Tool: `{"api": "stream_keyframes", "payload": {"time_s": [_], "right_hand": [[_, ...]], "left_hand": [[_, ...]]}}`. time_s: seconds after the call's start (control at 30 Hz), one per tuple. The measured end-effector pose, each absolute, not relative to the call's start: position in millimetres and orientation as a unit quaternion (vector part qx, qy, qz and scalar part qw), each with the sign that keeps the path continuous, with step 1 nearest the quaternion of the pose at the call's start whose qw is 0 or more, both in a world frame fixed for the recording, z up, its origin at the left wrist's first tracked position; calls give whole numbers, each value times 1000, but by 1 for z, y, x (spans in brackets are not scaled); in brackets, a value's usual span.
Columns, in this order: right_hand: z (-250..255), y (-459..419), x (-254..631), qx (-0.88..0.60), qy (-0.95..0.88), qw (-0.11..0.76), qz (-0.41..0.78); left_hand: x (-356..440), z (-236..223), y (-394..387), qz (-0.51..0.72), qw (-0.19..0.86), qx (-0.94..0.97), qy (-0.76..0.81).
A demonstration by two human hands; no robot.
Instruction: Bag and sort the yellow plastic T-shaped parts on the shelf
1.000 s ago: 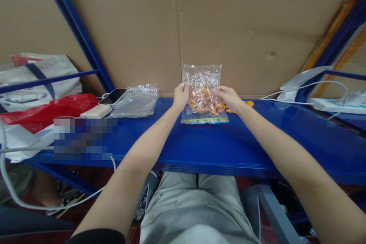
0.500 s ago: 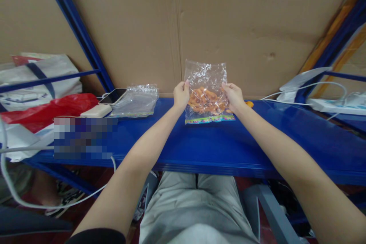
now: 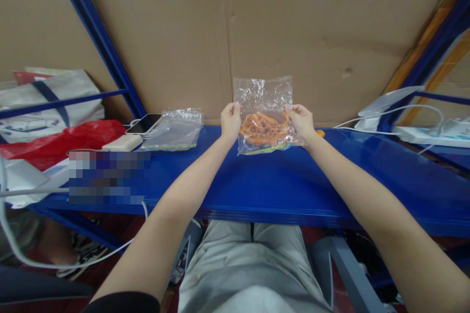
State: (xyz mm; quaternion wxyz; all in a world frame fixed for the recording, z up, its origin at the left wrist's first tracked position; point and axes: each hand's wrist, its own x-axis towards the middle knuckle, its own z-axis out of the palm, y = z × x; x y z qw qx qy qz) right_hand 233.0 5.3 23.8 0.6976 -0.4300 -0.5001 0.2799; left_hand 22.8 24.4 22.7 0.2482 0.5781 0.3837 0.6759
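Both hands pinch the side edges of a clear plastic bag, stretched between them above the blue shelf. Orange ring-like pieces are bunched in its lower half; a colourful printed strip runs along the bottom. My left hand is closed on the left edge, and my right hand is closed on the right edge. A small orange piece shows just beyond my right wrist, partly hidden. To the left of my left hand lies a stack of flat clear bags.
The blue shelf backs onto a cardboard wall. On the left are a phone, a white power bank, a red plastic bag and a canvas tote. A power strip with white cables sits at right.
The bag is still between both hands. Its bottom strip has swung up and tilted, and the orange pieces have shifted inside it. My left hand has moved slightly left.
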Motion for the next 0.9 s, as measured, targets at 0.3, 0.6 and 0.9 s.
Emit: {"api": "stream_keyframes", "payload": {"time_s": [0.3,0.6,0.9], "right_hand": [[25,19,255,-396,-489,758,171],[24,25,267,-411,-421,783,203],[28,4,241,-410,-408,753,314]], "left_hand": [[32,30,15,625,396,553,384],[37,31,-1,539,504,582,340],[48,22,-8,445,551,625,328]]}}
